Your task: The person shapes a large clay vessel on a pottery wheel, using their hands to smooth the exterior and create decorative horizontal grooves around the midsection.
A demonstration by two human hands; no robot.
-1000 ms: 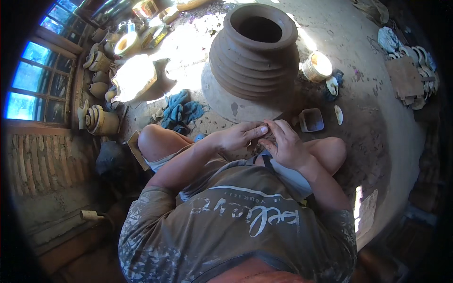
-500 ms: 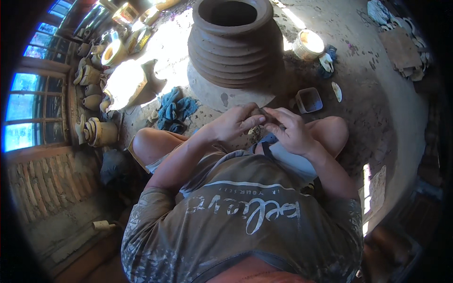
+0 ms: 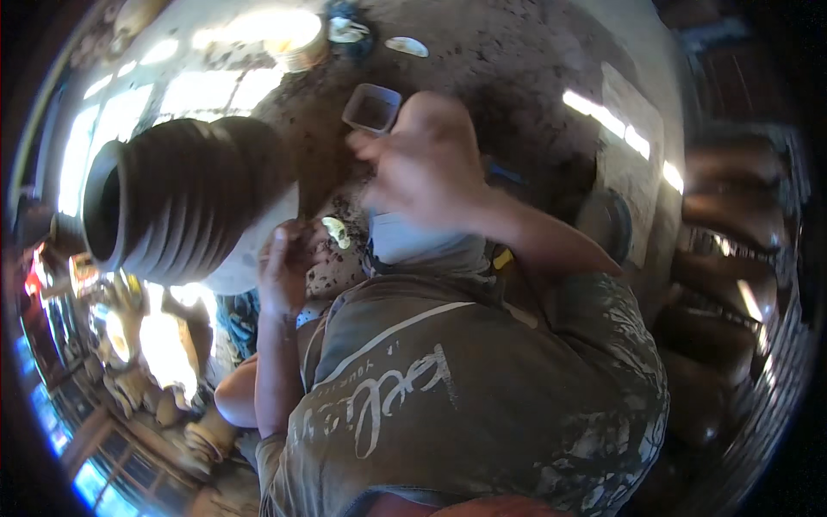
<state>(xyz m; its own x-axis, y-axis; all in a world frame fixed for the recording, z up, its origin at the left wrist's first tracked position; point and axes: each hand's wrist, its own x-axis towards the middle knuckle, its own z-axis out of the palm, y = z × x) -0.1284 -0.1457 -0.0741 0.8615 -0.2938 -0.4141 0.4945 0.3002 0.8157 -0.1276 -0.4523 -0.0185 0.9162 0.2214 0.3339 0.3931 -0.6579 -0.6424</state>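
My left hand [image 3: 286,269] is beside the grey base [image 3: 244,258] of a big ridged clay pot [image 3: 185,194]. Its fingers are curled in, and whatever they may hold is hidden. My right hand [image 3: 422,177] is smeared by motion above my right knee, so its fingers do not show clearly. Just beyond it on the floor stands a small rectangular plastic tub [image 3: 377,126], the thing nearest to this hand. A small pale-yellow piece [image 3: 336,233] lies between my two hands, closer to the left.
A light bucket [image 3: 301,47] and a pale oval piece [image 3: 407,46] are at the far side. Crumpled blue cloth [image 3: 238,323] lies left of my left forearm. A flat board [image 3: 633,159] and large rounded brown vessels [image 3: 728,220] line the right.
The view has swung right, so the pot now appears at the left. My hands, together before, have parted: the right one moves toward the tub, while the left stays near the pot's base.
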